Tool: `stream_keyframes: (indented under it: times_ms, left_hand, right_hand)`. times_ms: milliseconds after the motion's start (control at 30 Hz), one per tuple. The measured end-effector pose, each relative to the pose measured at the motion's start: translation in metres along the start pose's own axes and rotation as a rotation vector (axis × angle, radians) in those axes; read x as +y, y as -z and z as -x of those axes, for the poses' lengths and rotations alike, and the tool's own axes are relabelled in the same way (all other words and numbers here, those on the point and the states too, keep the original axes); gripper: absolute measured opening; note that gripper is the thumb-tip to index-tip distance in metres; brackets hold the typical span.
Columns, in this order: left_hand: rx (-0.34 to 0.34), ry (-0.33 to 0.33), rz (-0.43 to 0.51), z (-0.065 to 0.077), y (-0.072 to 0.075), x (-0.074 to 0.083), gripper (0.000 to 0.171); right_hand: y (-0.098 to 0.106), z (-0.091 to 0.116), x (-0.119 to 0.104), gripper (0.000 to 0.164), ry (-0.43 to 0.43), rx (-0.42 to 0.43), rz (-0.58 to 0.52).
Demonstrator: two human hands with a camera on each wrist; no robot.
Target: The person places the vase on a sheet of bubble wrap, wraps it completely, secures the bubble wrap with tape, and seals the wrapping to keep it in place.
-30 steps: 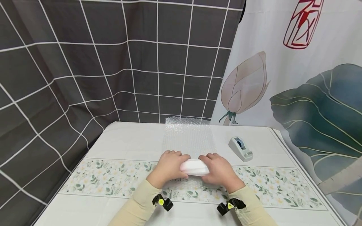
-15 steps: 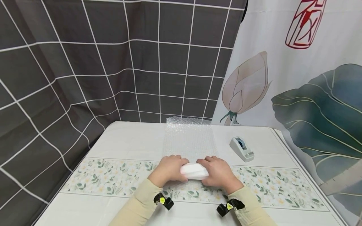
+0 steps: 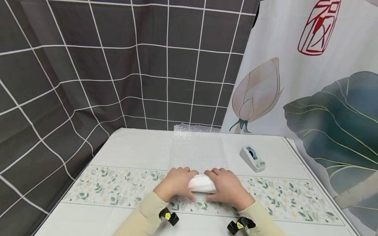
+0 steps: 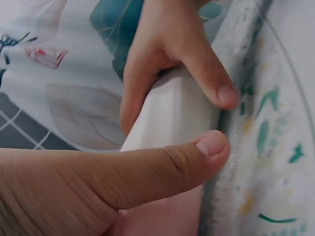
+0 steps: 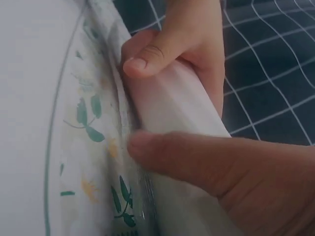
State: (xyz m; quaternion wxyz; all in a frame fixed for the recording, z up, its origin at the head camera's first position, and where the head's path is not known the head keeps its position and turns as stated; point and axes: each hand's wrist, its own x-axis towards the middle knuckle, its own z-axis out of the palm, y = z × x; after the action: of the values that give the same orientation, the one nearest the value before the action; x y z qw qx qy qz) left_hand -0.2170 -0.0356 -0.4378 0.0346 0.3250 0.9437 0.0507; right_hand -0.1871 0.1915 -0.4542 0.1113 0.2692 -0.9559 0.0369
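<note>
A long white object (image 3: 202, 183) with flat facets and a pinkish left end lies crosswise on a sheet of bubble wrap (image 3: 198, 149). Its exact kind is unclear. My left hand (image 3: 176, 184) holds the left end, fingers over the far side. At the other end, my right hand (image 3: 228, 187) holds it the same way. Both thumbs reach past its near side, their tips apart from it in the head view. In the left wrist view, the white object (image 4: 165, 113) has a ridge along its length; clear wrap shows beside it. My palms hide both ends.
A pale tape dispenser (image 3: 252, 158) stands to the right, behind my right hand. The white table cover (image 3: 138, 147) has a floral band (image 3: 118, 185) across it. A dark grid curtain (image 3: 153, 65) and a white printed curtain (image 3: 265, 39) hang behind the table.
Both hands have shifted slightly toward me with the white object. The thumbs have come off its near face and now point lower. The tape dispenser stays put.
</note>
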Motion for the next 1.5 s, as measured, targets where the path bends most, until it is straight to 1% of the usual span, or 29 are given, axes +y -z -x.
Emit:
stream_keyframes:
  times_ms: [100, 167, 233, 300, 400, 500, 633, 800, 900, 967, 1033, 1167, 1233, 1300, 1367, 1433, 1500]
  left_hand:
    - [-0.005, 0.007, -0.015, 0.008, -0.003, 0.007, 0.102]
    - [0.0, 0.012, -0.023, 0.012, -0.004, 0.01, 0.108]
    - [0.005, 0.026, -0.03, 0.015, -0.005, 0.012, 0.113]
    - [0.011, 0.043, -0.04, 0.017, -0.006, 0.012, 0.115]
    - [0.024, 0.051, -0.057, 0.017, -0.006, 0.013, 0.112]
    - [0.038, 0.033, -0.064, 0.015, -0.007, 0.014, 0.107]
    - [0.054, 0.017, -0.079, 0.014, -0.006, 0.013, 0.106]
    - [0.051, 0.036, -0.118, 0.019, -0.004, 0.016, 0.116]
    - [0.051, 0.042, -0.145, 0.023, -0.003, 0.021, 0.118]
    - [0.053, 0.034, -0.183, 0.025, -0.003, 0.026, 0.117]
    - [0.061, 0.023, -0.236, 0.027, -0.004, 0.031, 0.116]
    - [0.081, 0.01, -0.327, 0.03, -0.007, 0.037, 0.114]
    - [0.107, 0.007, -0.351, 0.03, -0.008, 0.037, 0.108]
    - [0.131, 0.001, -0.353, 0.029, -0.009, 0.035, 0.099]
    - [0.139, -0.011, -0.333, 0.028, -0.009, 0.033, 0.09]
    - [0.121, -0.022, -0.29, 0.027, -0.007, 0.031, 0.084]
    - [0.08, -0.029, -0.232, 0.025, -0.004, 0.028, 0.086]
  right_hand:
    - [0.003, 0.009, -0.006, 0.103, 0.001, -0.043, 0.001]
    - [0.004, 0.013, -0.008, 0.108, 0.006, -0.054, 0.017]
    - [0.004, 0.014, -0.01, 0.109, 0.014, -0.053, 0.029]
    - [0.004, 0.013, -0.011, 0.105, 0.019, -0.044, 0.036]
    - [0.003, 0.011, -0.011, 0.094, 0.023, -0.028, 0.039]
    - [0.003, 0.012, -0.009, 0.082, 0.022, -0.008, 0.042]
    - [0.003, 0.01, -0.006, 0.072, 0.039, 0.021, 0.038]
    - [0.003, 0.007, -0.003, 0.071, 0.055, 0.014, 0.001]
    - [0.003, 0.006, 0.0, 0.073, 0.04, -0.007, -0.042]
    - [0.003, 0.005, 0.002, 0.075, 0.017, -0.026, -0.079]
    - [0.003, 0.005, 0.004, 0.073, -0.006, -0.047, -0.117]
    - [0.004, 0.005, 0.007, 0.06, -0.026, -0.077, -0.192]
    - [0.005, 0.004, 0.008, 0.054, -0.023, -0.084, -0.232]
    - [0.005, 0.002, 0.01, 0.052, -0.018, -0.095, -0.259]
    - [0.005, 0.002, 0.012, 0.051, -0.012, -0.107, -0.283]
    - [0.006, 0.002, 0.015, 0.051, 0.009, -0.106, -0.293]
    - [0.008, 0.003, 0.018, 0.053, 0.046, -0.09, -0.277]
